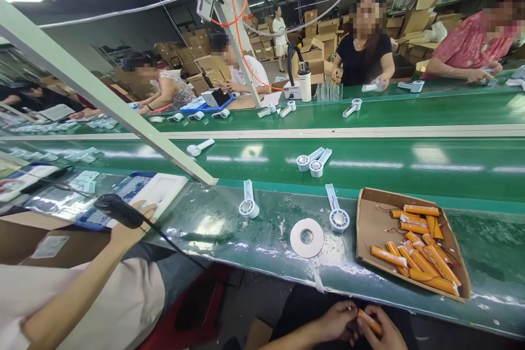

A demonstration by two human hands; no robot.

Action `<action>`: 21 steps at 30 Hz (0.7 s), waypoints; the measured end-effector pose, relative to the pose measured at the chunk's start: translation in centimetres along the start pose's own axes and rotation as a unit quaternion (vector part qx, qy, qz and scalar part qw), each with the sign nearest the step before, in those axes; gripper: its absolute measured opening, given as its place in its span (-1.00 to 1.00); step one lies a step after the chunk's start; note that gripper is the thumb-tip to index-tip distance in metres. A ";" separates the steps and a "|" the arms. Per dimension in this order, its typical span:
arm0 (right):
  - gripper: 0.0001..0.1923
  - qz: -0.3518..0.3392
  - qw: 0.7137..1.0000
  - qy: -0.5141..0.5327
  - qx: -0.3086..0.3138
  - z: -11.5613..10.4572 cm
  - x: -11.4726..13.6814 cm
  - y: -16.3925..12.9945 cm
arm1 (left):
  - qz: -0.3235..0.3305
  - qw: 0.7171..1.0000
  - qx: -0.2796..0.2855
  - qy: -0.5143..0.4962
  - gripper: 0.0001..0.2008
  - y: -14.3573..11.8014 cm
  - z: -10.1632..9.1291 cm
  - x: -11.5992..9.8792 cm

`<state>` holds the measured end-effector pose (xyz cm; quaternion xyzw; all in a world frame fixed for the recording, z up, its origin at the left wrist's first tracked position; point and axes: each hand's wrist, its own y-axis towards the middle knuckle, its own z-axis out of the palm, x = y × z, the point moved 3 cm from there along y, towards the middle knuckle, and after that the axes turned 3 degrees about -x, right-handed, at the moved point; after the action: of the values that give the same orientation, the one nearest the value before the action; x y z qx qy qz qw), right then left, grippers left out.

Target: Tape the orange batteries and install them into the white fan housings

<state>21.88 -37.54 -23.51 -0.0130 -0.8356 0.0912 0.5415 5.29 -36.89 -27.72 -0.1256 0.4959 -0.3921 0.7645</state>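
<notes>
Below the near edge of the green bench, at the bottom of the view, an orange battery cell [370,321] is held between both hands. The left hand [338,321] is curled around the cell's left end, its fingers closed on it, while the right hand [385,333] is wrapped over the other end, fingers likewise gripping. The cell is kept low, apparently in the lap, probably so that both ends can be worked by the fingertips without reaching onto the bench.

The cell appears as a slim orange cylinder, glossy in its wrap; only a short stretch is seen between the fingers, and whether any wire leaves it cannot be told.

Just above and to the right of the fingers, a shallow cardboard tray [369,224] is set on the bench, loaded with many like orange cells [426,262] with thin leads, evidently kept within easy reach. Directly above the fingers a white tape roll [307,238] lies flat, and 2 small white fan units [338,217] [249,205] rest beyond it. Far to the left of the fingers, a co-worker's hand [131,227] is closed on a black handheld tool [118,210].
</notes>
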 end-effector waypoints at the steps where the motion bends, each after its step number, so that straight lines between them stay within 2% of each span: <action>1: -0.35 0.006 1.000 -0.002 0.018 0.0 -0.1 0.2 | 0.004 1.000 -0.004 -0.001 -0.25 0.0 0.0 -0.1; 4: -0.36 0.023 0.999 -0.003 0.027 -0.2 0.9 0.2 | 0.010 1.000 -0.011 0.005 -0.26 -0.3 0.2 -0.3; 8: -0.39 0.041 0.998 -0.042 0.026 -0.2 4.6 -1.3 | 0.009 0.999 -0.040 0.021 -0.14 -1.5 0.3 0.0; 11: -0.59 0.094 0.991 -0.096 -0.028 -0.4 6.4 -2.3 | 0.001 0.998 -0.048 0.045 -0.06 -2.3 0.1 -0.2; 13: -0.61 0.126 0.983 -0.109 -0.075 -0.7 6.8 -3.0 | 0.004 0.996 -0.066 0.064 -0.02 -2.6 -0.2 -0.6; 15: -0.62 0.138 0.979 -0.114 -0.097 -0.9 6.7 -3.5 | 0.017 0.991 -0.107 0.078 0.01 -2.9 -0.4 -1.1; 18: -0.63 0.121 0.982 -0.121 -0.074 -0.7 6.5 -3.4 | 0.050 0.984 -0.149 0.088 0.01 -3.2 -0.2 -1.6; 21: -0.61 0.077 0.989 -0.123 -0.007 0.1 5.7 -2.2 | 0.072 0.982 -0.158 0.079 -0.05 -2.8 0.2 -2.0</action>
<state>19.63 -39.07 -17.96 -0.0696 -0.8931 0.1271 0.4259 3.71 -37.30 -24.74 -0.1779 0.6181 -0.2611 0.7198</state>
